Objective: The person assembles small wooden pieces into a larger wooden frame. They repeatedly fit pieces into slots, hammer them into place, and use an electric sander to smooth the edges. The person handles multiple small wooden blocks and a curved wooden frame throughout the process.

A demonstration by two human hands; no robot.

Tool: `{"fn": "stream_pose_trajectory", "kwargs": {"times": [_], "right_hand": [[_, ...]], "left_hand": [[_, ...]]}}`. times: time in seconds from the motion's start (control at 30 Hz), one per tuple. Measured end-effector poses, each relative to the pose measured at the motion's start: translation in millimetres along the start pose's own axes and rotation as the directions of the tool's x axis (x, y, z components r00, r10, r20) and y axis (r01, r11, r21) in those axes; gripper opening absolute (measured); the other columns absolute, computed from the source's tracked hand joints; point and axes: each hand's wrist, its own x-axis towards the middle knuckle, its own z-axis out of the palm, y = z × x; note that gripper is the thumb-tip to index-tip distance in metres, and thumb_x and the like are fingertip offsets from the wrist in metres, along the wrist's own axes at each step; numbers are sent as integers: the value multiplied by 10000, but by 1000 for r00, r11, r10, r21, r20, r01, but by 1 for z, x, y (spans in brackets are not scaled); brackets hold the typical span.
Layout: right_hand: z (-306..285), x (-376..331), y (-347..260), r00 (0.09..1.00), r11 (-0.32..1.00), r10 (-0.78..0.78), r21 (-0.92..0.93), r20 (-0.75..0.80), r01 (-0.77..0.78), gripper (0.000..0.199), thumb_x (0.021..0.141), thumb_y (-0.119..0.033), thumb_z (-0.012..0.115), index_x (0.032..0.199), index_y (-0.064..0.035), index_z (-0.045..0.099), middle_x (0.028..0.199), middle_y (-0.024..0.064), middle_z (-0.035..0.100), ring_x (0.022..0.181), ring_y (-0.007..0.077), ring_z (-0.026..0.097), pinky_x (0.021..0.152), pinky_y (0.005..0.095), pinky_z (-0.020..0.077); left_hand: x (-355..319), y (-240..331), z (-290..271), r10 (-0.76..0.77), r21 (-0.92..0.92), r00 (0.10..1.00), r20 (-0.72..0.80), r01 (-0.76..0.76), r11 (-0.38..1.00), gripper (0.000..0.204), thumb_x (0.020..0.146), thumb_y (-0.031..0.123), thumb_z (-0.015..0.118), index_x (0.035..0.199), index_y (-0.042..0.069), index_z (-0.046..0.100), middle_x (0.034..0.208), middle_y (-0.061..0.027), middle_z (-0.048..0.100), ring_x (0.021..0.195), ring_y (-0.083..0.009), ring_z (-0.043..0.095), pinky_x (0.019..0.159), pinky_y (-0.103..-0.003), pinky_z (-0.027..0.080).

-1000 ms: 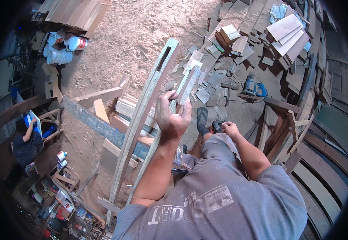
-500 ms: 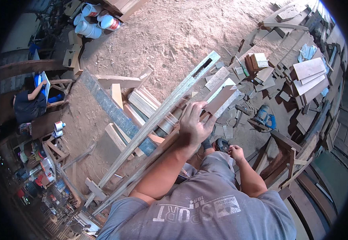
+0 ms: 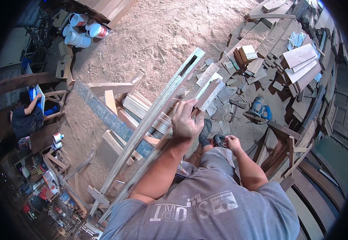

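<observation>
At mid-frame, a steady pinch on the slim plank (image 3: 211,93)

Just right of centre, our left hand (image 3: 188,121) pinches the slim plank near its upper end, fingers over one side and thumb along the other. The plank slants from there toward the lower left of the frame, close beside a longer beam (image 3: 174,85) with a slot cut near its tip. Lower and to the right, our right hand (image 3: 233,143) has its fingers curled in at the edge of a dark round object (image 3: 219,141); whether they truly grip it, we cannot tell.

To hold well here, we judge that thumb and fingers should press squarely on opposite faces, so the plank cannot roll. Its length probably drags toward the lower left, so we had best keep the wrist firm and let no edge knock the beam. We ought to keep the dark object clear of our left fingers. Loose offcuts (image 3: 224,94) lie to the right of the plank's end, so we should step with care.
</observation>
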Motion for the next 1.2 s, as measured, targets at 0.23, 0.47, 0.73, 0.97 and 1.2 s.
{"fn": "stream_pose_trajectory", "kwargs": {"times": [0.23,0.47,0.73,0.97,1.2], "right_hand": [[-7,-4,4,998,1000,14,-17,-54,-15,198,1036,-156,634,1132,-26,748,915,66,749,747,157,704,643,300,543],[-5,0,12,1000,1000,7,7,5,-7,200,1068,-204,632,1146,-43,721,957,47,725,769,143,681,676,309,559],[-7,1,9,1000,999,4,40,9,-5,182,1068,-204,632,1114,-51,719,953,46,716,773,150,684,681,317,561],[-6,-1,3,998,1000,4,-31,59,-2,212,1077,-250,611,1144,-81,720,1000,35,738,792,155,693,673,326,539],[-7,-13,-6,996,999,48,-21,76,-46,244,1071,-286,627,1192,-88,701,1031,41,736,831,163,706,725,339,541]], "left_hand": [[0,1,-1,8,22,1000,-8,-7,1000,240,959,211,813,1019,-1,717,915,-171,710,838,-392,704,727,-455,554],[2,4,-1,10,28,1000,-19,-9,1000,249,970,231,798,1002,0,710,894,-171,692,827,-400,687,722,-470,540],[1,6,-2,-21,48,1000,-7,21,999,300,956,278,812,1031,6,711,919,-155,689,856,-376,680,748,-471,535],[7,14,-10,-44,-13,999,-6,44,999,492,948,444,797,1143,16,651,999,-180,681,946,-403,686,829,-481,555],[-3,7,-11,-148,-44,988,34,149,988,400,968,379,779,1092,20,656,962,-163,686,909,-389,694,768,-484,556]]}}
